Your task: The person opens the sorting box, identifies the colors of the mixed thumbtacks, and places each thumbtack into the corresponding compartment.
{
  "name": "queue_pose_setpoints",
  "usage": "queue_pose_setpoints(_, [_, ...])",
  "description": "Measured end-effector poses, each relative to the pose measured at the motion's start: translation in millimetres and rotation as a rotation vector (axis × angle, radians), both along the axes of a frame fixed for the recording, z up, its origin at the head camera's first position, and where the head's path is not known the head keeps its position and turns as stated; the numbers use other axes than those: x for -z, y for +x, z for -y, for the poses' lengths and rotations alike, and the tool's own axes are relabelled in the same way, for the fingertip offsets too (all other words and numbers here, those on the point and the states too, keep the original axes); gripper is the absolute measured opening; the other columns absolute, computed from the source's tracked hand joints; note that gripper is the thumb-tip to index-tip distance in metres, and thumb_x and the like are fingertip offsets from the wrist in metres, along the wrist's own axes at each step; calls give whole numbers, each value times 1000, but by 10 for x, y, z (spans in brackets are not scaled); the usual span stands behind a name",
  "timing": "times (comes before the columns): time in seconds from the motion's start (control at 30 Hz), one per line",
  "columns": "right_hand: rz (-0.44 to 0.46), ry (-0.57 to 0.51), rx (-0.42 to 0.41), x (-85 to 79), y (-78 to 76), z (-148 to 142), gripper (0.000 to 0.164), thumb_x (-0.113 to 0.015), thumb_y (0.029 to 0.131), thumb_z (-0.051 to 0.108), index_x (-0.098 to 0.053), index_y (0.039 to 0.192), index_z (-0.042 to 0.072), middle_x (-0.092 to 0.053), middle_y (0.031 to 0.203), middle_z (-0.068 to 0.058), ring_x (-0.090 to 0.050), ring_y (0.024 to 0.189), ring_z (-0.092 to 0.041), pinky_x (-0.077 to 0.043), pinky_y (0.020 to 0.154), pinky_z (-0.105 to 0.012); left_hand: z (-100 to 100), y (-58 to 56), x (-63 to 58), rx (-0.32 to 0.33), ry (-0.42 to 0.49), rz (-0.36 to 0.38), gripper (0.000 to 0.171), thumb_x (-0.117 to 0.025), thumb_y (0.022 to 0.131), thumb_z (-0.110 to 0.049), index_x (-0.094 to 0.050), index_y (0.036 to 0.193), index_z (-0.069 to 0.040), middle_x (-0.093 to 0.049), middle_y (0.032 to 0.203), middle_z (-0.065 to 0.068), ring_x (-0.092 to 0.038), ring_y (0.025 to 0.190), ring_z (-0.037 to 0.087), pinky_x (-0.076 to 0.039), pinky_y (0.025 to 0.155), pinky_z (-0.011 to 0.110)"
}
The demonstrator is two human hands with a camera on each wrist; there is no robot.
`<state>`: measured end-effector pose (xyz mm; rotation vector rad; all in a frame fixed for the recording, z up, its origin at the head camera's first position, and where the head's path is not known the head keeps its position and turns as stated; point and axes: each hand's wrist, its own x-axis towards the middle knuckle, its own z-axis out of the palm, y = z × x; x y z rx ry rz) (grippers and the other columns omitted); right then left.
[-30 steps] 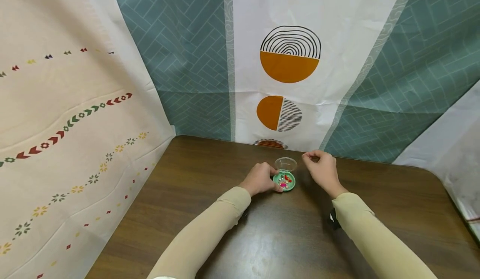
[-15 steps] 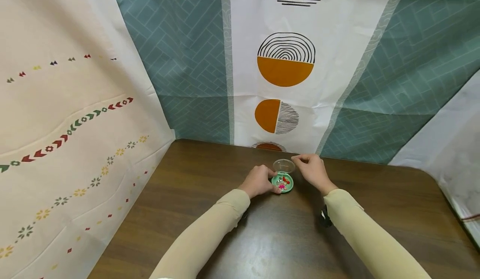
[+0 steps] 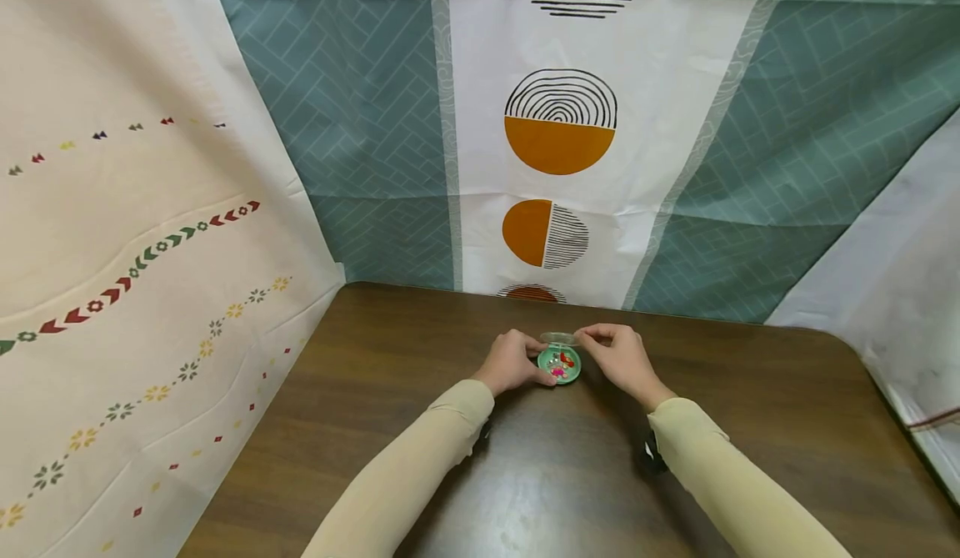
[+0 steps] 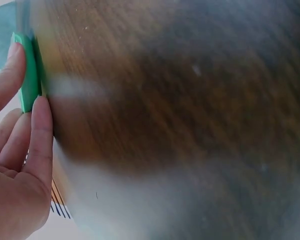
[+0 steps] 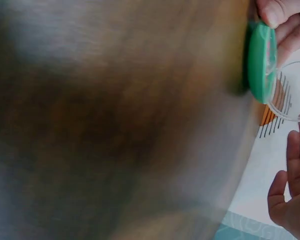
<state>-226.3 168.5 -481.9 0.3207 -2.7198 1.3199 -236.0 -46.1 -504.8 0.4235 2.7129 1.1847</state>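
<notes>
A small round green case [image 3: 558,365] sits on the table, its hinged clear lid [image 3: 558,339] raised at the far side. Inside the case are small red, pink and pale pieces. My left hand [image 3: 513,362] grips the case by its left side, thumb on the near rim and fingers round the back, as the left wrist view also shows. At the lid's right edge, my right hand [image 3: 617,359] pinches with thumb and index finger. In the right wrist view a fingertip meets the lid's rim [image 5: 285,118], and the other fingers are spread; the thumb is out of that frame.
The brown wooden table [image 3: 420,341] ends close behind the case. Along its back edge hangs a teal and white patterned curtain [image 3: 480,241]. A cream patterned cloth [image 3: 172,291] borders the left, and a pale cloth [image 3: 892,324] the right.
My right hand has moved left from beside the case to the lid's edge. The lid now stands more upright, looking narrower. My left hand keeps its grip on the case.
</notes>
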Motion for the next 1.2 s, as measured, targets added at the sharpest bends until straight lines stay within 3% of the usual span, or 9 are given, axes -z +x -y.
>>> queue_pose_setpoints(0.5, [-38, -18, -24, 124, 120, 29, 18, -65, 88, 33, -73, 90, 18, -65, 89, 12, -58, 88, -8, -46, 76, -33, 19, 48, 13, -52, 63, 25, 56, -88, 56, -33, -70, 105, -12, -67, 95, -4, -60, 90, 6, -44, 76, 20])
queue_pose_setpoints(0.7, [-32, 29, -51, 118, 137, 34, 17, -69, 84, 30, -73, 93, 15, -65, 92, 10, -58, 91, -12, -46, 79, -38, 34, 60, 31, -70, 132, -1, 51, -89, 55, -27, -72, 101, -12, -67, 91, -2, -62, 85, 6, -45, 73, 19])
queue_pose_setpoints(1.2, [-117, 195, -147, 169, 160, 27, 17, -72, 82, 28, -73, 96, 19, -64, 94, 11, -55, 93, -11, -44, 82, -36, 23, 83, 28, -40, 90, 1, 49, -87, 60, -28, -70, 103, -11, -67, 91, -5, -61, 86, 4, -44, 74, 19])
